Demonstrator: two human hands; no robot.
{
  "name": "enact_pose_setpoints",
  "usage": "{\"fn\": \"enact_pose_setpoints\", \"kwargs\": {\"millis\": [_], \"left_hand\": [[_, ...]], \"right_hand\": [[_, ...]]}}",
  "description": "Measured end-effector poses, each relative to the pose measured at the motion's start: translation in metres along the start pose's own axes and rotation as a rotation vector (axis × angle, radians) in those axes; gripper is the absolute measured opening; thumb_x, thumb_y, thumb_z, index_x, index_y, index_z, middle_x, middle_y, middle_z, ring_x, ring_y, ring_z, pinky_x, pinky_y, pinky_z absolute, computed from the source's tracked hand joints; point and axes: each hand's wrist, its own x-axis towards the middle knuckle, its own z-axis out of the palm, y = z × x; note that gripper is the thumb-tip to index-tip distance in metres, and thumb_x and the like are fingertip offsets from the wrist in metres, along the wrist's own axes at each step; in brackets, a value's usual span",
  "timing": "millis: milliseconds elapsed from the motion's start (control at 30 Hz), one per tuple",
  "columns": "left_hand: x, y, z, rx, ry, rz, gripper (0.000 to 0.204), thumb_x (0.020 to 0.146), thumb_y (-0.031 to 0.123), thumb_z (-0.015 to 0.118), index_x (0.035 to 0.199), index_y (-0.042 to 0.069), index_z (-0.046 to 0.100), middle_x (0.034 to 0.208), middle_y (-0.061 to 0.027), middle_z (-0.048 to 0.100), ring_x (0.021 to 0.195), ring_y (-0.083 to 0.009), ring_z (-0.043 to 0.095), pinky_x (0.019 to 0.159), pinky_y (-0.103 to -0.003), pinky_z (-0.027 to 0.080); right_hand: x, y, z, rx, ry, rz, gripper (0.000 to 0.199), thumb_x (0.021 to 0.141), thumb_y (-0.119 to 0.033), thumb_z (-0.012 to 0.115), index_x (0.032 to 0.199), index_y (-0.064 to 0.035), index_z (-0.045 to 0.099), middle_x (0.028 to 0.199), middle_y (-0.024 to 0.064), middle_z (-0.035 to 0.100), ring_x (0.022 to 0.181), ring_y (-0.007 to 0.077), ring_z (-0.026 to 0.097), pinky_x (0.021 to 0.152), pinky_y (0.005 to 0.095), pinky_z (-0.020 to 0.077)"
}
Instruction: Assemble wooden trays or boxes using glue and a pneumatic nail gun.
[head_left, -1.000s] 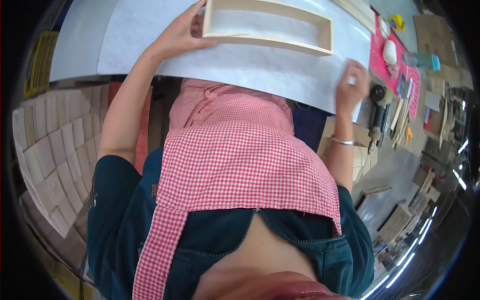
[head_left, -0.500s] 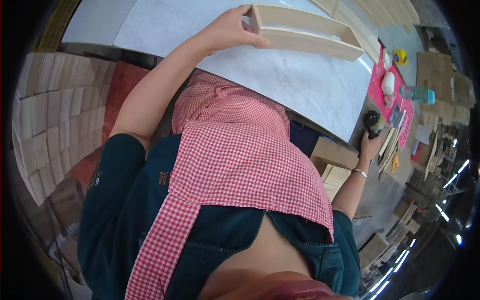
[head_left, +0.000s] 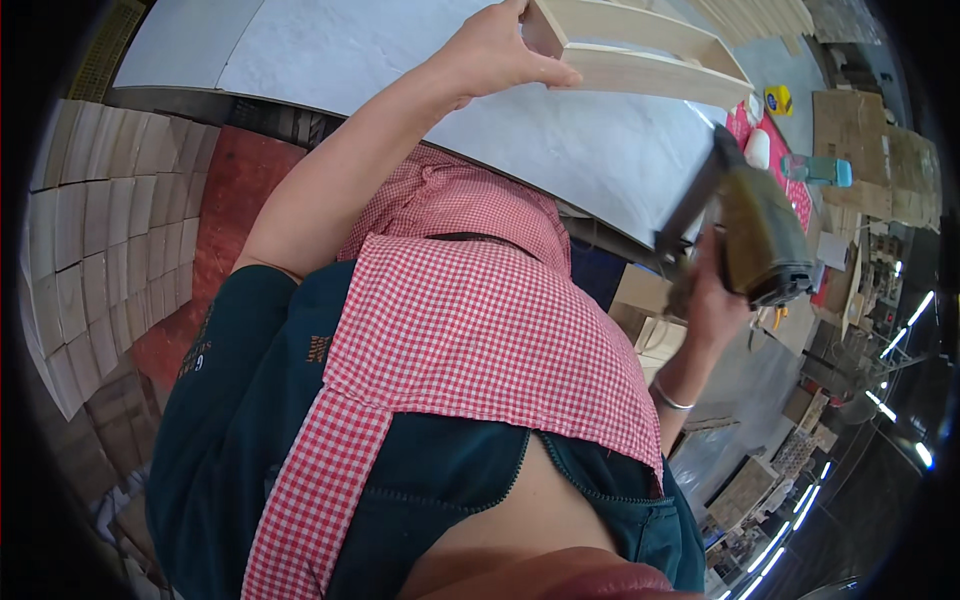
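Observation:
My left hand (head_left: 497, 52) grips the near-left end of a narrow, open wooden box (head_left: 655, 76), thumb along its front side and fingers at the end board. The box is pale bare wood, long and shallow, held at the far side of the table, its top edge cut off by the picture. In my right hand (head_left: 716, 308) is a nail gun (head_left: 757, 225), dark with a brownish-yellow body, raised over the right end of the table. Motion blurs the tool, and its nose points toward the box without touching it. My right fingers wrap round its handle.
The table (head_left: 340, 55) has a white marbled top. Long wooden slats (head_left: 755, 18) lie beyond the box. To the right are a yellow tape measure (head_left: 778, 100), a white rounded object (head_left: 757, 150) and a teal-capped bottle (head_left: 822, 171). Stacked wooden pieces (head_left: 110, 225) stand at left.
My right hand has lifted the nail gun from the right side up toward the box. My left hand and the box have shifted slightly right and up in the picture.

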Motion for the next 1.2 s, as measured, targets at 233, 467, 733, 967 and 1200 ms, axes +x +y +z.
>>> {"fn": "enact_pose_setpoints", "kwargs": {"millis": [233, 467, 733, 967, 1200], "left_hand": [[-0.019, 0.011, -0.004, -0.046, -0.013, 0.046, 0.076, 0.069, 0.016, 0.085, 0.131, -0.009, 0.049, 0.110, -0.0246, 0.067, 0.091, -0.0292, 0.069, 0.078, -0.033, 0.057], [-0.030, 0.023, -0.011, -0.071, -0.062, 0.005, 0.069, 0.072, 0.013, 0.080, 0.129, -0.009, 0.049, 0.105, -0.0220, 0.067, 0.085, -0.0247, 0.069, 0.075, -0.030, 0.057], [-0.025, 0.012, -0.011, -0.095, -0.103, -0.018, 0.064, 0.072, 0.011, 0.076, 0.127, -0.009, 0.050, 0.100, -0.0196, 0.067, 0.082, -0.0224, 0.067, 0.072, -0.029, 0.055], [-0.021, -0.001, -0.005, -0.114, -0.101, -0.024, 0.062, 0.072, 0.011, 0.076, 0.125, -0.009, 0.051, 0.099, -0.0191, 0.067, 0.080, -0.0222, 0.067, 0.072, -0.029, 0.055], [-0.024, 0.007, -0.010, -0.085, -0.097, -0.117, 0.065, 0.070, 0.010, 0.077, 0.126, -0.011, 0.051, 0.102, -0.0204, 0.067, 0.084, -0.0235, 0.067, 0.074, -0.029, 0.056]], "right_hand": [[-0.060, -0.045, 0.049, 0.025, -0.364, 0.091, 0.054, 0.094, -0.033, 0.071, 0.141, -0.0104, 0.055, 0.120, 0.0034, 0.062, 0.102, 0.0135, 0.056, 0.086, 0.0282, 0.0453], [-0.071, -0.054, 0.067, 0.344, -0.364, -0.049, 0.041, 0.091, -0.019, 0.076, 0.127, -0.0068, 0.062, 0.079, 0.0031, 0.066, 0.058, 0.0094, 0.052, 0.052, 0.0233, 0.0413], [-0.056, -0.029, 0.055, 0.058, -0.667, -0.195, 0.044, 0.100, -0.023, 0.059, 0.142, -0.0201, 0.047, 0.123, 0.0017, 0.042, 0.105, 0.0199, 0.039, 0.086, 0.0360, 0.0356], [-0.050, -0.020, 0.052, -0.226, -0.960, -0.346, 0.050, 0.109, -0.028, 0.043, 0.157, -0.0334, 0.031, 0.168, 0.0002, 0.017, 0.152, 0.0304, 0.026, 0.120, 0.0486, 0.0298], [-0.050, -0.029, 0.052, -0.169, -0.949, -0.151, 0.052, 0.107, -0.026, 0.046, 0.156, -0.0327, 0.033, 0.167, 0.0014, 0.019, 0.150, 0.0306, 0.030, 0.118, 0.0481, 0.0332]]}}
